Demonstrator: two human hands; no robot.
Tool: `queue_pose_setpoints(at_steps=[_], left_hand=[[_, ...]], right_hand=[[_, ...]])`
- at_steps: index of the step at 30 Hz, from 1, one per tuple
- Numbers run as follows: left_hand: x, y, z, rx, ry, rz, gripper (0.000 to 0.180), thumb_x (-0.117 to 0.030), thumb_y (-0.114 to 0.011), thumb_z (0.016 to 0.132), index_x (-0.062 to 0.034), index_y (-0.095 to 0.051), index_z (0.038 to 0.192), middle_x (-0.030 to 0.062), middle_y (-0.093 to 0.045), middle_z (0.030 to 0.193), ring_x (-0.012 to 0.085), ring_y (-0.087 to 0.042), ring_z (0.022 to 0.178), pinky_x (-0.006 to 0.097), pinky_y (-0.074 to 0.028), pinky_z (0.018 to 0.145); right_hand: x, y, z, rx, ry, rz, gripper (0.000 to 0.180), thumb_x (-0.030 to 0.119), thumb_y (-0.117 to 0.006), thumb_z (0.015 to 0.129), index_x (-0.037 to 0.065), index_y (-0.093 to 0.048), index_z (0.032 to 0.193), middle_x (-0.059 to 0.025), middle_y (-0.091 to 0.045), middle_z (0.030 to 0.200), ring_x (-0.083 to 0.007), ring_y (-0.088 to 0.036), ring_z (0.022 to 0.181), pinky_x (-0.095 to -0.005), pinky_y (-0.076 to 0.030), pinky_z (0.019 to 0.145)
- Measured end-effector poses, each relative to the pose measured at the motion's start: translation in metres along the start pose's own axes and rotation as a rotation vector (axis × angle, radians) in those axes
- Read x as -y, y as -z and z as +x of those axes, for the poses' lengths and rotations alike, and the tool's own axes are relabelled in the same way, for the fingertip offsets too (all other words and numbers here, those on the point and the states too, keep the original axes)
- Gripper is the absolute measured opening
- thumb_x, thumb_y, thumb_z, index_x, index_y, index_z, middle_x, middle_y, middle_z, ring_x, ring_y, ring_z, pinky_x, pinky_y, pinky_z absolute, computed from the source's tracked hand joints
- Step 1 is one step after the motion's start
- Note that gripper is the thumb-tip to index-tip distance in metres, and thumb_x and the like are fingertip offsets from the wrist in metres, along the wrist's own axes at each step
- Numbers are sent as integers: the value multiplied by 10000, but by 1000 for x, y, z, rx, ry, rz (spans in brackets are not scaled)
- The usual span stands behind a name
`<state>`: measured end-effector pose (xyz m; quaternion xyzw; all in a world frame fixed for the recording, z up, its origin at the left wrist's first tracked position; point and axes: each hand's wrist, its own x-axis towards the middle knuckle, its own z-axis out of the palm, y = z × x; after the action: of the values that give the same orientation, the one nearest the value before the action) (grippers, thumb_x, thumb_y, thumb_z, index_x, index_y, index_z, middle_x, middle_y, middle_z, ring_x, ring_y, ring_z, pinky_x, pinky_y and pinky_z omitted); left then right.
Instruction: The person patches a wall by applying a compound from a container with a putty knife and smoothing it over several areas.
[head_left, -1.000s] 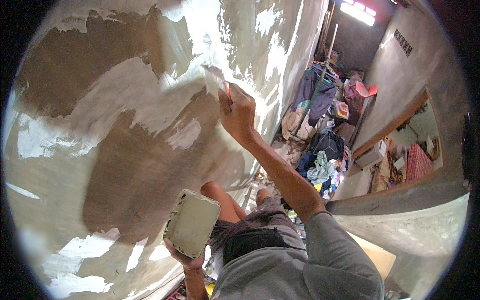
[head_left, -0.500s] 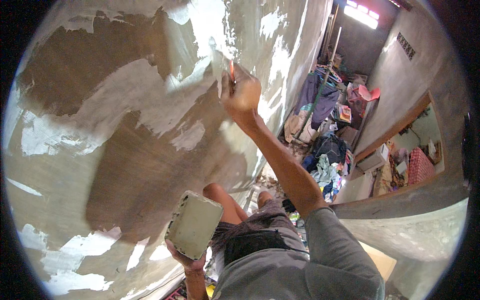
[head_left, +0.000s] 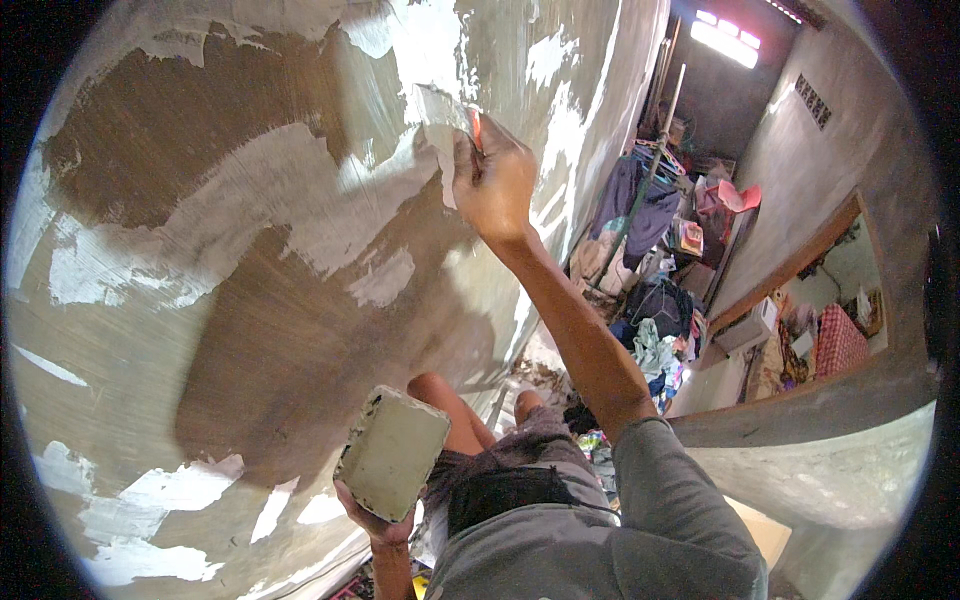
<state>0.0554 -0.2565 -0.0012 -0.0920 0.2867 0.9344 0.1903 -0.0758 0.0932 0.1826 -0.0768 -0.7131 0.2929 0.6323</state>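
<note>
My right hand (head_left: 497, 185) is raised to the wall with its fingers closed round the orange handle of a putty knife (head_left: 438, 108). The knife's broad blade lies against or very close to the wall; which of the two I cannot tell. The brownish-grey wall (head_left: 290, 330) carries irregular patches of white filler (head_left: 340, 200). Low in front of me, my left hand (head_left: 375, 515) grips a shallow rectangular tray (head_left: 400, 455) from below, tilted so that its pale inside shows. Dried smears coat the tray's rim.
Heaped clothes (head_left: 660, 345) lie on the floor to the right, near a leaning pole (head_left: 650, 165) and hanging garments (head_left: 625, 195). A wood-framed opening (head_left: 800, 270) in the right wall shows a red checked cloth (head_left: 842, 342). A pale board (head_left: 760, 530) is beside my right sleeve.
My right hand and the putty knife have moved slightly right and down along the wall, and more of the blade shows. The tray in my left hand has hardly shifted.
</note>
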Motion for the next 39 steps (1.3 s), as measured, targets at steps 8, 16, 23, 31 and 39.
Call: queue_pose_setpoints(at_steps=[8, 16, 23, 31, 39], left_hand=[[-1, 1, 3, 90, 71, 23, 740, -621, -511, 766, -171, -318, 1321, 138, -395, 1290, 374, -475, 1096, 579, -519, 713], [3, -6, 5, 50, 58, -39, 702, -578, -506, 792, -158, -315, 1320, 133, -393, 1283, 350, -478, 1095, 546, -534, 704], [2, -5, 3, 66, 75, 34, 725, -589, -524, 773, -151, -319, 1314, 131, -385, 1288, 338, -461, 1114, 537, -534, 711], [6, -28, -5, -50, -64, -81, 740, -595, -536, 762, -137, -328, 1305, 126, -402, 1272, 325, -471, 1101, 532, -526, 724], [4, -13, 4, 11, 78, -19, 700, -599, -503, 781, -143, -360, 1292, 132, -431, 1249, 354, -509, 1050, 526, -537, 684]], right_hand=[[-37, -36, 5, -84, 79, -237, 326, 16, -542, 746, 13, -571, 1071, -159, -580, 753, -306, -575, 633, -395, -456, 550], [-10, -14, -35, -62, 192, -99, 251, 13, -549, 766, -24, -585, 1012, -166, -584, 734, -299, -557, 553, -364, -476, 535], [-27, -8, 28, -58, 32, -111, 66, 48, -539, 793, -15, -549, 772, -184, -523, 637, -318, -537, 522, -378, -400, 479], [-1, 0, -2, -27, 28, -41, 161, 32, -537, 785, 13, -586, 937, -178, -549, 687, -355, -555, 608, -387, -434, 530], [-20, -61, -30, -166, 307, -305, 364, 35, -555, 762, 24, -551, 1126, -143, -619, 871, -333, -595, 750, -400, -494, 642]])
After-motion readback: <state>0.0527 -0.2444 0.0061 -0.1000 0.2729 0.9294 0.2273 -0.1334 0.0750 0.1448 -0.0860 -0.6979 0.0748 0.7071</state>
